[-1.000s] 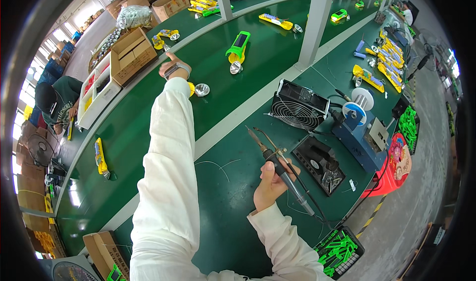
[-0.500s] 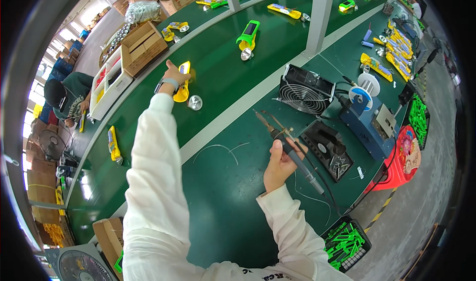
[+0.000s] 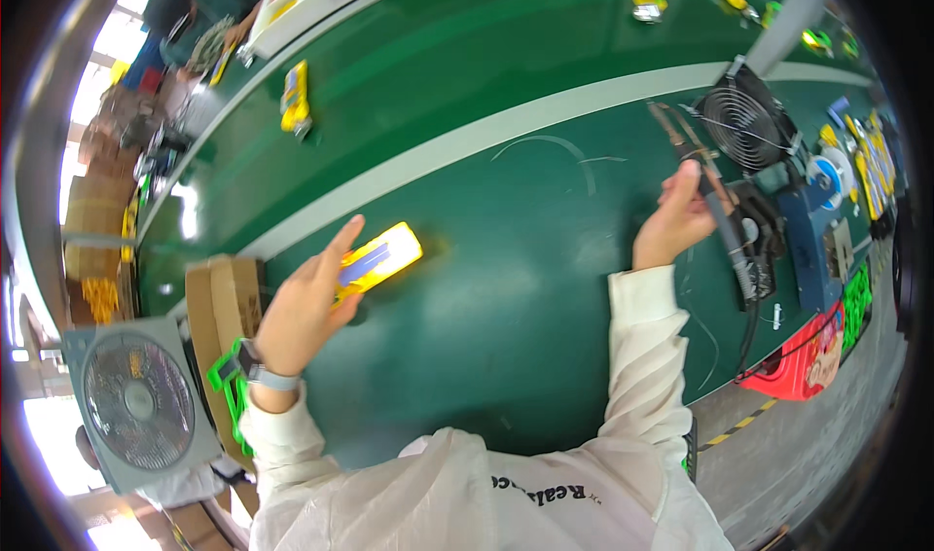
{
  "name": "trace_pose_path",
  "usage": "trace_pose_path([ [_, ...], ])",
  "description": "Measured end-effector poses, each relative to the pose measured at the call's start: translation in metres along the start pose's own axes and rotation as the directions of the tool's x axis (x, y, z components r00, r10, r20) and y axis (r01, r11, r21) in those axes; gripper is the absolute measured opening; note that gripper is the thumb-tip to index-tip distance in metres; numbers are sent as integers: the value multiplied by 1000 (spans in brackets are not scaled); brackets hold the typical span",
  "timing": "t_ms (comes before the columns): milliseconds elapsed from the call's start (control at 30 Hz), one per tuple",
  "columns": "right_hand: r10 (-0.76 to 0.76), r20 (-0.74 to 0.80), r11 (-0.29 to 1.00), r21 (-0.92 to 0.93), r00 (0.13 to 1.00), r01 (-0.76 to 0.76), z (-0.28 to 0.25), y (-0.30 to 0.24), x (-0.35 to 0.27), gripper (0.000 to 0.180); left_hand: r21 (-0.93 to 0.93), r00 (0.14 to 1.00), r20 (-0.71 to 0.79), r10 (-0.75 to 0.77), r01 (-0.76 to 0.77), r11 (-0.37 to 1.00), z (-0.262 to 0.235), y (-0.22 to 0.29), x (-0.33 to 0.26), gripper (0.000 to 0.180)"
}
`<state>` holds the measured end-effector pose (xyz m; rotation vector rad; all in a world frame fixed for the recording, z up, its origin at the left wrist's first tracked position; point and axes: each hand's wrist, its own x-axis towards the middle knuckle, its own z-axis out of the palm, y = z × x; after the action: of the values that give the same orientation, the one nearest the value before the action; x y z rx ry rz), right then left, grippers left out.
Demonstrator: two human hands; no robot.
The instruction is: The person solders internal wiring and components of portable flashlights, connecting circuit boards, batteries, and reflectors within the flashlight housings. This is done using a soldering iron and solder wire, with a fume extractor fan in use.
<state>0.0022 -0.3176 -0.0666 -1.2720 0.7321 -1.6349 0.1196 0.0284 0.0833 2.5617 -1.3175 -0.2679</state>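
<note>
My left hand [image 3: 304,310] is closed on a yellow flashlight body [image 3: 397,251] with a blue-purple cell in it, above the left part of the green bench. The thumb and fingers grip its near end; its lamp end is hidden by the hand. At the right, my right hand [image 3: 673,220] is wrapped round the grey handle of a soldering iron [image 3: 722,218]. A thin metal guide runs beside the iron, and its tip points up and away from me. The iron's dark stand [image 3: 764,230] is just right of that hand.
A small black fan [image 3: 741,118] and a blue solder-feeding machine [image 3: 813,245] with a wire spool [image 3: 829,179] stand at the right. Another yellow flashlight [image 3: 295,99] lies on the far green belt. A cardboard box [image 3: 224,303] and grey fan [image 3: 141,400] are at the left.
My left hand has come back from the far belt to the near bench with the yellow flashlight body. The view has turned. My right hand still holds the soldering iron.
</note>
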Motion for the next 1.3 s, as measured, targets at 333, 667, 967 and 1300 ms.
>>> trace_pose_path([
  [333, -204, 177, 977, -28, 963, 212, 2, -4, 6, 18, 110, 948, -278, 158, -132, 985, 105, -6, -21, 77],
  [667, -218, 167, 974, -16, 961, 224, 0, -11, -3, 21, 197, 843, -515, -153, 290, 937, -12, -117, -169, 42],
  [967, -196, 180, 980, 14, 964, 197, -1, -17, -13, 23, 337, 837, -204, -508, 548, 766, 3, -257, -261, 16],
  [1300, -123, 181, 992, 8, 976, 123, -2, -15, -15, 22, -649, 502, -529, -684, 280, 707, -21, -56, -242, 23],
])
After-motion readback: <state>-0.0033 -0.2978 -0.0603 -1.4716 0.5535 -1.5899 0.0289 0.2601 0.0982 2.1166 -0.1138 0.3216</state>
